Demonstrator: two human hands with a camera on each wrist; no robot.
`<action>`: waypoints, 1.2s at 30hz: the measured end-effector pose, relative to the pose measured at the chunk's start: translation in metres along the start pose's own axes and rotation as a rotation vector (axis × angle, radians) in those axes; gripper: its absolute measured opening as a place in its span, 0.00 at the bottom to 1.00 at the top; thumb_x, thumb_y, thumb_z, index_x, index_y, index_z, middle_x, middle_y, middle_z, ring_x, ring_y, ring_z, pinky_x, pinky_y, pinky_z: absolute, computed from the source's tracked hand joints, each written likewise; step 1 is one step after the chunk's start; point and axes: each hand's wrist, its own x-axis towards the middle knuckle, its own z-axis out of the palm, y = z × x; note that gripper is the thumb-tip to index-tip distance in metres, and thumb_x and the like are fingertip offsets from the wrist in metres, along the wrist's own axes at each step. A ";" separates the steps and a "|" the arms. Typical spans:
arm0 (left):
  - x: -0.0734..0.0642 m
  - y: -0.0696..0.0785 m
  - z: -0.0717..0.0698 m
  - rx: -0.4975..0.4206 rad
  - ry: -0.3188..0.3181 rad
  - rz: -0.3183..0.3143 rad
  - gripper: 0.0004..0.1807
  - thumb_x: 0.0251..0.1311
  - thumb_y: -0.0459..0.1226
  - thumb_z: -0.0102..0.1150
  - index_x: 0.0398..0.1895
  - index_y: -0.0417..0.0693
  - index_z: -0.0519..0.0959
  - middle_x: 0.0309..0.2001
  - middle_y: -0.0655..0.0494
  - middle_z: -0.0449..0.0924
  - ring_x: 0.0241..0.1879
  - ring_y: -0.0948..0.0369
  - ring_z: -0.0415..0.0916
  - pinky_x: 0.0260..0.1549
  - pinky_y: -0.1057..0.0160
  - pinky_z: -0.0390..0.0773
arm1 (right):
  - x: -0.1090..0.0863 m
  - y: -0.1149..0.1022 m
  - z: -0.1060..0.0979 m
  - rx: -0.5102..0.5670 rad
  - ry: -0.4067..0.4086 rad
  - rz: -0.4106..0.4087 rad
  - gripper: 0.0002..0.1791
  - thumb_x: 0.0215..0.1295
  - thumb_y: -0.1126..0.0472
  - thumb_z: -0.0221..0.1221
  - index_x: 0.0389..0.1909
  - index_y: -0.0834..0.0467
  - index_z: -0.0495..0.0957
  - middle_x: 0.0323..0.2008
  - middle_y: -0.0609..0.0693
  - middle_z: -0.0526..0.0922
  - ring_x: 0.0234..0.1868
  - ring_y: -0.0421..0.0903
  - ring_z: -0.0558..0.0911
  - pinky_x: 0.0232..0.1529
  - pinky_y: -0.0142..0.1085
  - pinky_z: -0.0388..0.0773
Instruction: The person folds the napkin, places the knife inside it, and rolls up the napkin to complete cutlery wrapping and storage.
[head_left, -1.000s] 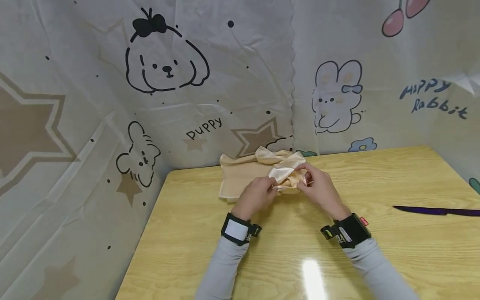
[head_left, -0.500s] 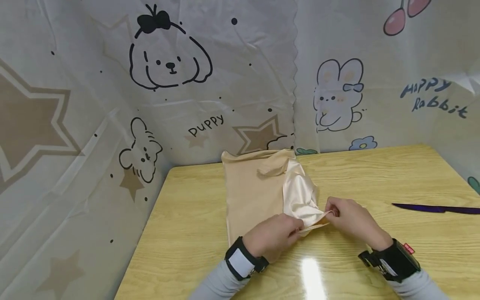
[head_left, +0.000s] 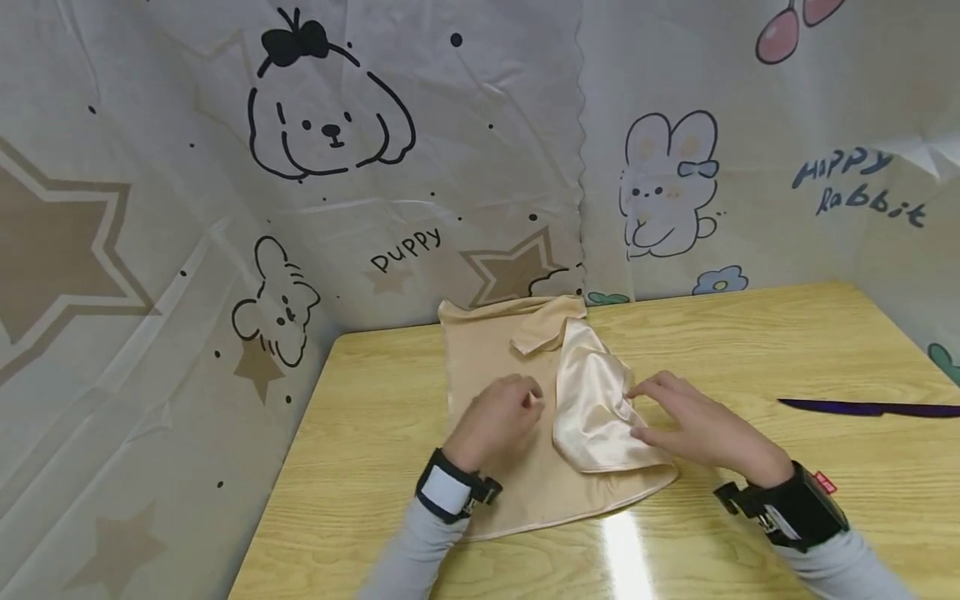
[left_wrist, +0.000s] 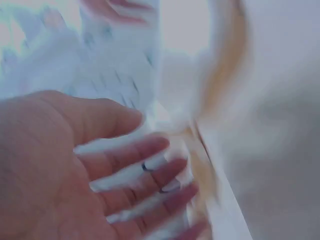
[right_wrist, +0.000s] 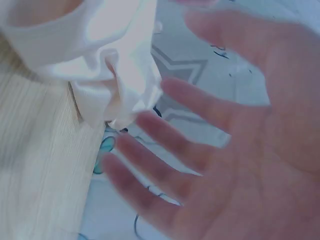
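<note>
A peach satin cloth (head_left: 525,505) lies spread on the table, its dull side up. One part of its right side is folded over, and a shiny cream face (head_left: 592,408) shows there, rumpled. My left hand (head_left: 497,421) is over the cloth's middle; in the left wrist view its fingers (left_wrist: 150,177) are spread and hold nothing, and that view is blurred. Beside the shiny fold, at its right edge, is my right hand (head_left: 693,425). Its fingers (right_wrist: 165,135) are apart and extended near the rumpled cloth (right_wrist: 100,65); whether they touch it, I cannot tell.
A dark purple knife (head_left: 862,407) lies on the wooden table (head_left: 750,342) at the right, its tip pointing left. Behind the table hangs a pale curtain (head_left: 465,167) printed with animals and stars, which also runs along the left side.
The bunched cloth was pulled toward me and laid out flatter, with its near edge spread. Both hands pinched it before and have let go; the left moved up and left over it.
</note>
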 end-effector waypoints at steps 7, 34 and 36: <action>-0.004 -0.047 0.005 -0.009 -0.157 -0.237 0.39 0.59 0.52 0.61 0.70 0.45 0.66 0.68 0.36 0.60 0.66 0.42 0.54 0.58 0.39 0.68 | 0.036 -0.014 0.034 -0.086 0.098 -0.090 0.33 0.60 0.47 0.64 0.66 0.53 0.72 0.67 0.61 0.65 0.65 0.61 0.62 0.58 0.64 0.66; -0.030 -0.051 0.007 -0.012 -0.299 -0.234 0.58 0.42 0.61 0.71 0.76 0.49 0.56 0.76 0.38 0.40 0.72 0.40 0.34 0.63 0.28 0.49 | -0.034 0.021 0.015 0.071 0.150 0.144 0.42 0.64 0.69 0.51 0.77 0.41 0.50 0.44 0.57 0.75 0.26 0.42 0.66 0.24 0.34 0.68; -0.037 -0.052 0.008 -0.005 -0.296 -0.227 0.59 0.41 0.61 0.71 0.76 0.50 0.56 0.76 0.38 0.40 0.72 0.40 0.34 0.62 0.28 0.49 | -0.052 0.028 0.010 0.097 0.156 0.164 0.45 0.63 0.70 0.52 0.77 0.40 0.49 0.40 0.57 0.76 0.22 0.40 0.65 0.21 0.31 0.67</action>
